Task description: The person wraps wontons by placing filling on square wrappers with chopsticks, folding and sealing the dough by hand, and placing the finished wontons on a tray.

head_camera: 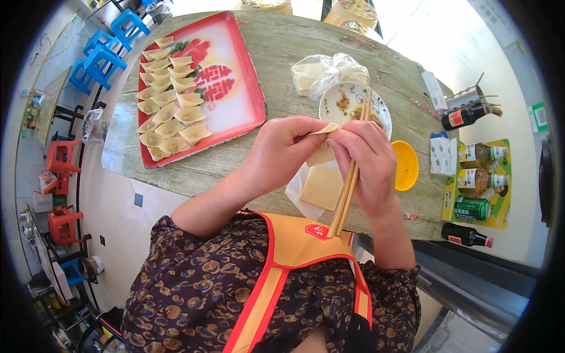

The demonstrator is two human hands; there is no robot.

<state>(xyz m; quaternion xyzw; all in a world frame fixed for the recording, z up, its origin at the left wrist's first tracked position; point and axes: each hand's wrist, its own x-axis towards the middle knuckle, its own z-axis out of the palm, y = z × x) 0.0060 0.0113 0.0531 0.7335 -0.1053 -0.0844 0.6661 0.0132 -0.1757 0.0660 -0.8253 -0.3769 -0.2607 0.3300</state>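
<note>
Between my two hands a wonton wrapper (326, 129) is being pinched, folded over itself. My left hand (282, 150) grips its left side between thumb and fingers. Thumb and forefinger of my right hand (371, 154) hold the other side, and a pair of wooden chopsticks (347, 192) is tucked in that palm. Below lies a stack of square wrappers (322, 187) on white plastic (296, 194). Behind my right hand stands a white plate (330, 105) with minced filling (368, 118). Folded wontons (167, 110) sit in rows on the left of a red-rimmed tray (254, 79).
A yellow bowl (405, 165) stands right of my right hand. Beyond the plate is a plastic bag of wrappers (329, 74). Bottles (479, 182), a green can (472, 208), a tissue pack (442, 154) and a metal utensil holder (463, 99) are at the right. Blue stools (103, 64) stand on the floor.
</note>
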